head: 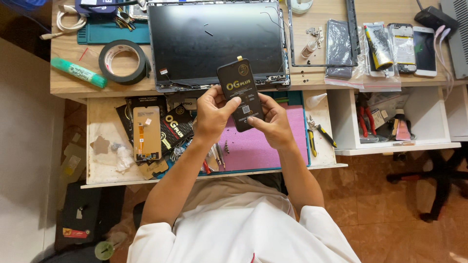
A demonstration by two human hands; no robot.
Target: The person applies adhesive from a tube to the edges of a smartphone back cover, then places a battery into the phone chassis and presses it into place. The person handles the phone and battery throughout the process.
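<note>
A slim black phone screen part (pixel 241 92) with gold and white print is held upright over the open drawer. My left hand (pixel 213 113) grips its left edge, thumb on the front. My right hand (pixel 273 121) holds its lower right edge. Below them a pink mat (pixel 253 146) lies in the drawer. A dark laptop display panel (pixel 214 41) lies on the desk just behind the part.
A roll of black tape (pixel 124 62) and a green tube (pixel 78 72) lie on the desk at left. An orange-backed screen (pixel 146 134) rests in the drawer. Pliers (pixel 319 131), several phones (pixel 414 48) and a second drawer with red-handled tools (pixel 363 122) are at right.
</note>
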